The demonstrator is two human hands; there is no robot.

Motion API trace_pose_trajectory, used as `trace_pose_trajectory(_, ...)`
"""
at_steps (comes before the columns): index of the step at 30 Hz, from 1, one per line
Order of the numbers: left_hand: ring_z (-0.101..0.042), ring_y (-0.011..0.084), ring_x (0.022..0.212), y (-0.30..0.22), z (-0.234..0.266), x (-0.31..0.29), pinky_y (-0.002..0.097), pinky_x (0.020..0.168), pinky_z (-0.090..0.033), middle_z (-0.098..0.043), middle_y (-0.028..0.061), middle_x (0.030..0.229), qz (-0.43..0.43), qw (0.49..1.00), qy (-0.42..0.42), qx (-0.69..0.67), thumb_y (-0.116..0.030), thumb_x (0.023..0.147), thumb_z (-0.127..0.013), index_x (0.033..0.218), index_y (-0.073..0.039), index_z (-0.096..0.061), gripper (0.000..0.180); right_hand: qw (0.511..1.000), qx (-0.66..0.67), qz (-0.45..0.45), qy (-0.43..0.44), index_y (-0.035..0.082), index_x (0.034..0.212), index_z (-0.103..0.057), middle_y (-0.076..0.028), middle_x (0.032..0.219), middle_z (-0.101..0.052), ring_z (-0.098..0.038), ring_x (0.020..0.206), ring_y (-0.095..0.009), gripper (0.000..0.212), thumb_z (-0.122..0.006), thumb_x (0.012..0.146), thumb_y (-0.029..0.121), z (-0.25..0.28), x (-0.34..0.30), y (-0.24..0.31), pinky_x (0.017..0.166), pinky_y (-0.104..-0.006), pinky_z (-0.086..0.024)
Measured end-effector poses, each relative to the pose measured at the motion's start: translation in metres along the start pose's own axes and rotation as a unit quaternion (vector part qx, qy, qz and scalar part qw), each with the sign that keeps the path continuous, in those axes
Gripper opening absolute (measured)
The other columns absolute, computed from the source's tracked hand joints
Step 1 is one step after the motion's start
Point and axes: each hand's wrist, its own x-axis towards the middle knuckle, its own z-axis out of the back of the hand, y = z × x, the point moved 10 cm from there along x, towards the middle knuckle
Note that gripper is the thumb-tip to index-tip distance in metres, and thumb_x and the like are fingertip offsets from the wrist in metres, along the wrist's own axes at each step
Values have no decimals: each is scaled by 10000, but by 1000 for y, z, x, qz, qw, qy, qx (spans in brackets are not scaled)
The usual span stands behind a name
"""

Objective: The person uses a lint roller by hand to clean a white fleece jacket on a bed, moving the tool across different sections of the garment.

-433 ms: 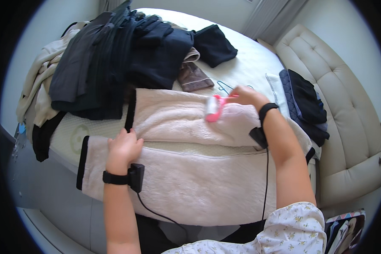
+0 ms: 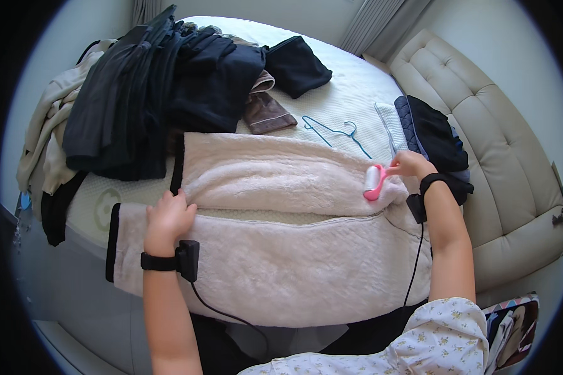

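Cream fleece trousers [image 2: 294, 269] with black cuffs lie spread sideways across the bed, the two legs parted by a narrow gap. My left hand [image 2: 171, 215] is closed on the inner edge of the far leg, near its black cuff, with the fingertips partly hidden. In my right hand [image 2: 413, 164] is the handle of a pink lint roller [image 2: 373, 181]. The roller's white cylinder rests on the far leg, toward the waist end. Both wrists wear black straps with small black boxes and cables.
A tall pile of dark clothes [image 2: 213, 87] covers the bed's far left, beside cream garments [image 2: 53, 125]. Brown folded fabric [image 2: 268, 114] and a blue hanger [image 2: 338, 131] lie beyond the trousers. Folded dark clothes [image 2: 435, 131] sit near the padded headboard [image 2: 481, 150] at right.
My right hand has moved the lint roller rightward along the far leg, toward the waist end. The blue hanger is now more fully in sight. My left hand stays near the cuff.
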Motion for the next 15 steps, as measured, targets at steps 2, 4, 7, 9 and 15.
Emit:
trace_pose_trajectory(2, -522, 346, 1246, -4, 10, -7, 582, 1010, -396, -564, 189, 1296, -25, 998, -51, -25, -336, 903, -572, 1364, -67, -541, 534, 997, 33, 68, -32, 75, 974, -768, -143, 906, -740, -706, 816, -285, 445, -768, 789, 480, 13, 7, 56, 727, -372, -531)
trace_pose_trajectory(4, -490, 346, 1265, -15, 28, -18, 574, 1022, -378, -567, 149, 1306, -80, 987, -140, -21, -261, 897, -576, 1285, -70, -600, 433, 985, 78, 152, -35, 65, 954, -767, -140, 875, -736, -694, 775, -280, 404, -755, 825, 448, 21, 16, 107, 702, -362, -526)
trace_pose_trajectory(7, -458, 328, 1308, -20, 39, -18, 547, 1046, -365, -566, 129, 1338, -149, 978, -137, -59, -201, 894, -545, 1243, -62, -625, 385, 948, 120, 293, -32, 66, 947, -768, -146, 874, -732, -690, 764, -285, 380, -721, 869, 434, 25, 19, 220, 700, -358, -526)
trace_pose_trajectory(9, -425, 321, 1353, -19, 35, -20, 534, 1073, -349, -547, 130, 1390, -184, 973, -97, -99, -175, 895, -515, 1240, -58, -627, 381, 904, 225, 362, -29, 66, 977, -759, -152, 892, -726, -690, 789, -286, 388, -706, 882, 438, 28, 7, 303, 722, -370, -529)
trace_pose_trajectory(15, -532, 326, 1238, 6, -3, 7, 480, 1004, -432, -610, 184, 1278, -132, 987, -63, -65, -56, 819, -440, 1113, 28, -655, 374, 891, 227, 375, -120, 127, 1052, -751, -137, 988, -727, -683, 913, -327, 426, -706, 857, 503, 38, -27, 398, 789, -410, -539)
